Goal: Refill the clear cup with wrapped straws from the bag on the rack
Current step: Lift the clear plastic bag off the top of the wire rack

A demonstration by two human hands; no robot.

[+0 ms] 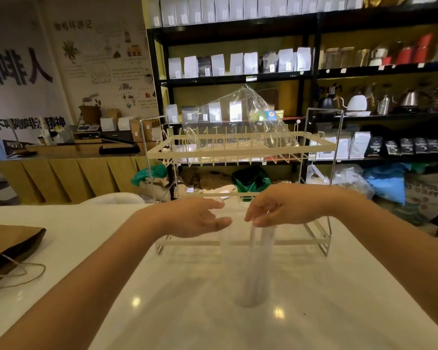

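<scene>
A tall clear cup (232,269) stands on the white table in front of the rack, and wrapped straws (259,258) stand inside it. My right hand (286,205) hovers over the cup's rim, its fingertips pinched on the tops of the straws. My left hand (196,217) is just left of the rim, palm turned inward, fingers apart, holding nothing. The clear plastic bag (240,114) lies crumpled on the top shelf of the white wire rack (240,152), behind and above both hands. I cannot tell whether straws are left in it.
A brown paper bag (8,246) with a twine handle lies at the table's left edge. Behind the rack stand dark shelves (314,74) with pouches and kettles. A wooden counter (68,152) is at the back left.
</scene>
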